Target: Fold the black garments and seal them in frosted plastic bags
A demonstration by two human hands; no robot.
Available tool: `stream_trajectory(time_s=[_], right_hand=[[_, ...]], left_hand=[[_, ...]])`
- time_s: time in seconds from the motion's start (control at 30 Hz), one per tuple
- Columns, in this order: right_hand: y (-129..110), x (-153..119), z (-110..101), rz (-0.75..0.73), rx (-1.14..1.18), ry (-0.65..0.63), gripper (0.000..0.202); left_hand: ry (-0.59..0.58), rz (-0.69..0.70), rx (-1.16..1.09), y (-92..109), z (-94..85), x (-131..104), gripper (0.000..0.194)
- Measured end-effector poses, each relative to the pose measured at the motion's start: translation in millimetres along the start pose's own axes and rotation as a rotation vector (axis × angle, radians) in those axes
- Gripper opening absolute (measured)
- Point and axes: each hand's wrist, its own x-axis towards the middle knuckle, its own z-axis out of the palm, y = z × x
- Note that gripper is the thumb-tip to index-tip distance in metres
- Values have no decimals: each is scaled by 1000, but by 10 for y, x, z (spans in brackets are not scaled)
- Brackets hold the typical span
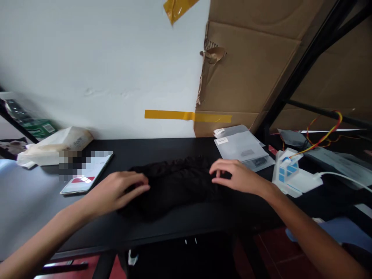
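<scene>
— Fabric, black, soft and crumpled [177, 184], lies across the middle of the black flat-topped bench [139, 149], spread longways between two bare hands!

— And how do those hands stand?

— Left hand [128, 190] is at the cloth's left end, fingers bent, only a narrow gap from thumb to forefinger; whether it pinches any material, I cannot tell. Right hand [236, 174] is over at the other end, fingers curved, thumb clearly apart from them, nothing seen in that gap!

— Who's on the sidelines?

— Beyond the left wrist, a flat rectangular phone with a pale lit screen [84, 180], partly blurred out, and behind it a crumpled cream-coloured bag [58, 145]. Past the right hand, translucent plastic sleeves with white labels [244, 147], then a white plastic block with blue panels [287, 172], a white cable [343, 175] running off to the right!

— And the backdrop?

— White wall panel [101, 66] meeting brown corrugated cardboard [241, 77], a strip of amber tape [186, 115] bridging the two
</scene>
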Motion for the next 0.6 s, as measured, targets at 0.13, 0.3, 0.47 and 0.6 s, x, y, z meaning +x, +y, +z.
stream_trajectory(time_s=[0.13, 0.3, 0.47, 0.6], right_hand=[[310, 360, 182, 18, -163, 21, 51], [467, 686, 101, 46, -106, -104, 17], [437, 914, -91, 195, -185, 212, 19], [269, 852, 267, 52, -289, 299, 35]], left_hand=[[49, -4, 147, -147, 132, 311, 44], [-122, -25, 131, -365, 146, 563, 32], [5, -239, 190, -391, -42, 887, 32], [105, -74, 256, -205, 160, 889, 40]])
